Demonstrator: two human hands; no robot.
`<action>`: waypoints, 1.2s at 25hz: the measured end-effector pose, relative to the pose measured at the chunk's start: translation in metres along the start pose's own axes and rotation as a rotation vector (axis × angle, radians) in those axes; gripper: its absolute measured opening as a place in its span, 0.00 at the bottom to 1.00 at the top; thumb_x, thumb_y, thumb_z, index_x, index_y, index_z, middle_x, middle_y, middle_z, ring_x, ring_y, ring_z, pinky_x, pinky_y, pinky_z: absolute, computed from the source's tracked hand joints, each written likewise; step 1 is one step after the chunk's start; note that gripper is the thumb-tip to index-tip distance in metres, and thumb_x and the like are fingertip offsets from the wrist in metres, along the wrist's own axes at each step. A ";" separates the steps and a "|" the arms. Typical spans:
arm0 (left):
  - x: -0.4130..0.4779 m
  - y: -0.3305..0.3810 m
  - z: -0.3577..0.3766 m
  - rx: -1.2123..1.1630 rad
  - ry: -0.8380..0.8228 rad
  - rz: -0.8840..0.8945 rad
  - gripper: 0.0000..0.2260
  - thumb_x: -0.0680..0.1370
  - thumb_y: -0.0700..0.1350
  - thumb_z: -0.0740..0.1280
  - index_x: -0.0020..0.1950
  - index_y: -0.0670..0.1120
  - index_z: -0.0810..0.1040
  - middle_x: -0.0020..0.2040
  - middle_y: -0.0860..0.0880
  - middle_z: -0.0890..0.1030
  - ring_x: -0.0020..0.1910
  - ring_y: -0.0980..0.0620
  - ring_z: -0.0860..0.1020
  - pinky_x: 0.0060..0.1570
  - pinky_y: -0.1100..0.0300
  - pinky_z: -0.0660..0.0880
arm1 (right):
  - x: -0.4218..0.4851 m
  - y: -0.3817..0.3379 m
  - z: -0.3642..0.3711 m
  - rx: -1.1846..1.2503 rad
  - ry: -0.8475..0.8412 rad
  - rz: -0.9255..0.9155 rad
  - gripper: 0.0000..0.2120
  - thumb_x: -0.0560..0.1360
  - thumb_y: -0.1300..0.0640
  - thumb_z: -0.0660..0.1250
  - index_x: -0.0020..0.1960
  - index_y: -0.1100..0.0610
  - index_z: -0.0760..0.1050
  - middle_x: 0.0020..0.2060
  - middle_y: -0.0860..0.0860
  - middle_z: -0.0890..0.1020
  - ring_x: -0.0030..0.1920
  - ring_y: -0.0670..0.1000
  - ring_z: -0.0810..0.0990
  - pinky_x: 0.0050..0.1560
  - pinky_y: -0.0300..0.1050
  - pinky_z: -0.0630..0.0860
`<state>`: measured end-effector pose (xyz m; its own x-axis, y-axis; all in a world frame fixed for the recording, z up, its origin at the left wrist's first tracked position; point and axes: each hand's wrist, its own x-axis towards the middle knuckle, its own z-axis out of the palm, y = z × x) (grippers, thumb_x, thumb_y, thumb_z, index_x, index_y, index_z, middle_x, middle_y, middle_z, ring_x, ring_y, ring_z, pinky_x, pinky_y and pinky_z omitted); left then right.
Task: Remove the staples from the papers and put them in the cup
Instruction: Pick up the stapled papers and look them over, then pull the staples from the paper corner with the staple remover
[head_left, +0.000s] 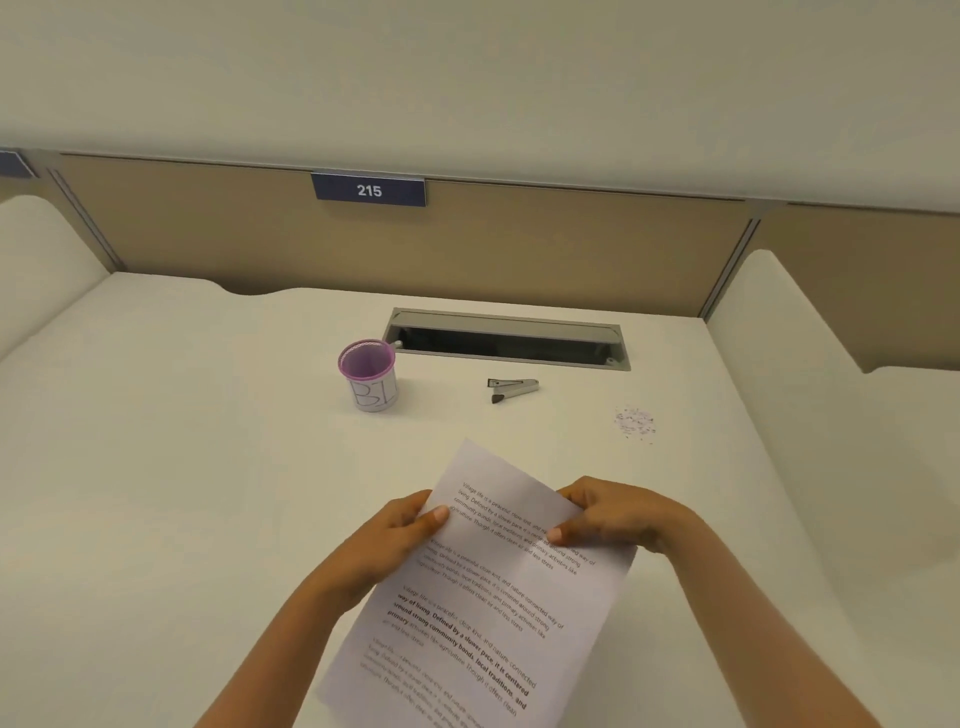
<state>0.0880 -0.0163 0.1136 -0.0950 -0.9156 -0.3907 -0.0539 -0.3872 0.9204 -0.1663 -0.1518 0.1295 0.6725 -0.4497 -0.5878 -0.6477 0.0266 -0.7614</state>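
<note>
Printed white papers (483, 597) are held tilted above the near part of the desk. My left hand (400, 540) grips their left edge, thumb on top. My right hand (608, 514) pinches their right edge near the top. A purple mesh cup (368, 375) with a white label stands upright farther back, left of centre. A metal staple remover (511, 388) lies on the desk to the right of the cup. A small heap of loose staples (635, 422) lies farther right. No staple in the papers can be made out.
The white desk (182, 441) has an open cable slot (506, 343) behind the cup and remover. A beige partition (519, 249) with a "215" sign (369, 190) closes the back. White side dividers (810, 332) stand left and right.
</note>
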 end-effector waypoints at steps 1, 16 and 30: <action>0.004 -0.001 -0.007 -0.014 0.013 -0.013 0.14 0.81 0.50 0.61 0.62 0.45 0.77 0.55 0.42 0.84 0.53 0.39 0.83 0.56 0.41 0.78 | 0.008 -0.003 0.001 0.002 0.003 0.013 0.10 0.74 0.57 0.70 0.55 0.55 0.81 0.50 0.54 0.86 0.49 0.56 0.85 0.52 0.51 0.80; 0.062 0.018 -0.152 0.100 0.103 -0.027 0.10 0.82 0.46 0.60 0.59 0.48 0.79 0.50 0.46 0.87 0.46 0.45 0.86 0.46 0.52 0.82 | 0.204 -0.040 -0.065 -0.494 0.559 0.089 0.23 0.76 0.50 0.68 0.70 0.49 0.69 0.70 0.52 0.72 0.66 0.53 0.72 0.65 0.48 0.71; 0.089 0.017 -0.146 0.254 0.047 -0.101 0.09 0.82 0.49 0.60 0.55 0.51 0.80 0.48 0.47 0.87 0.44 0.46 0.86 0.50 0.42 0.81 | 0.235 -0.019 -0.085 -0.669 0.541 0.025 0.19 0.79 0.54 0.65 0.68 0.55 0.69 0.63 0.53 0.74 0.60 0.54 0.74 0.62 0.46 0.71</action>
<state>0.2239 -0.1202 0.0966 -0.0303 -0.8803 -0.4734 -0.3093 -0.4421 0.8420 -0.0264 -0.3335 0.0288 0.5022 -0.8244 -0.2612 -0.8492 -0.4131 -0.3290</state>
